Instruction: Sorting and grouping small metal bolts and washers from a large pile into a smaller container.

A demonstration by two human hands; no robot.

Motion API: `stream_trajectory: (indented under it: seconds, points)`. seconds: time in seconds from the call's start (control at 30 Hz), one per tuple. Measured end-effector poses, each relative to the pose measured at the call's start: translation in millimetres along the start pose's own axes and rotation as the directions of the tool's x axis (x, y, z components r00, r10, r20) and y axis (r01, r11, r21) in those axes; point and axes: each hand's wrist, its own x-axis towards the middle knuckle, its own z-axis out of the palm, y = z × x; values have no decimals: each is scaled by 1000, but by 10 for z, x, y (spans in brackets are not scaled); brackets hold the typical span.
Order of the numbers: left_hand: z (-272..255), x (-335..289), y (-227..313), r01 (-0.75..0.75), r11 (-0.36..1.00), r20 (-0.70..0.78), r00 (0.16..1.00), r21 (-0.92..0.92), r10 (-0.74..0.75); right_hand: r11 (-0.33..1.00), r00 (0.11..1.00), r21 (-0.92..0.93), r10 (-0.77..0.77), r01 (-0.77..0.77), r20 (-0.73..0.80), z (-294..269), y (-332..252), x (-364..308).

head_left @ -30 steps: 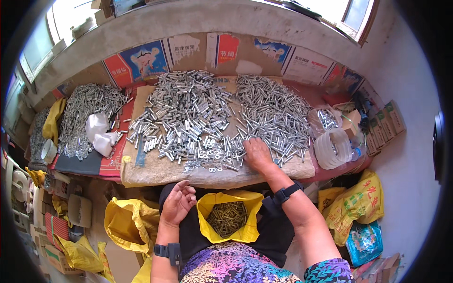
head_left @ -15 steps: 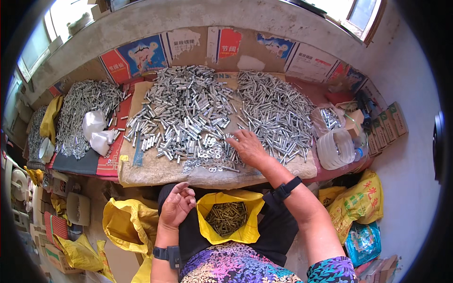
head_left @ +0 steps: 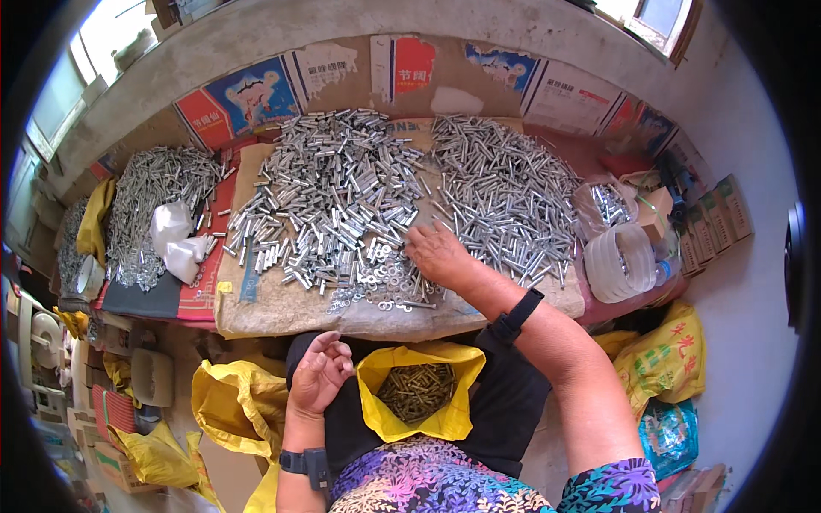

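Note:
On the table's near middle, my right hand (head_left: 438, 256) rests at the edge of a heap of short silver metal tubes (head_left: 342, 188). Its fingers look apart and no held piece shows. Small washers (head_left: 380, 272) lie just left of it, and a heap of thin silver metal rods or bolts (head_left: 509, 197) spreads to its right. Over my lap, my left hand (head_left: 321, 374) is raised palm up, fingers loosely curled and apart, with nothing visible in it. Beside it, a yellow woven bag (head_left: 462, 421) sits between my legs, holding many brass-coloured bolt-like pieces (head_left: 417, 392).
Another metal heap (head_left: 158, 205) lies at the left, near white plastic bags (head_left: 174, 227). Clear plastic tubs (head_left: 617, 265) and small cartons (head_left: 718, 218) stand at the right. An opened yellow sack (head_left: 231, 402) is left of my legs; a filled yellow sack (head_left: 671, 355) is on the right.
My right hand has shifted slightly left, toward the tubes and washers. The view has moved a little. My left hand keeps its pose over my lap.

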Motion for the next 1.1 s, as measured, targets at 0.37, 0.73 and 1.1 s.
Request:
stream_trajectory:
  seconds: [0.37, 0.73, 1.1]
  points:
    - [73, 18, -37, 26, 994, -122, 992, 106, -13, 916, 964, 315, 267, -249, -13, 110, 188, -300]
    - [92, 52, -66, 12, 992, -142, 990, 129, 7, 489, 851, 764, 504, -421, 146, -192, 292, -416]
    - [74, 7, -80, 3, 996, -113, 994, 94, 7, 599, 781, 503, 450, -623, 433, -389, -286, -510]
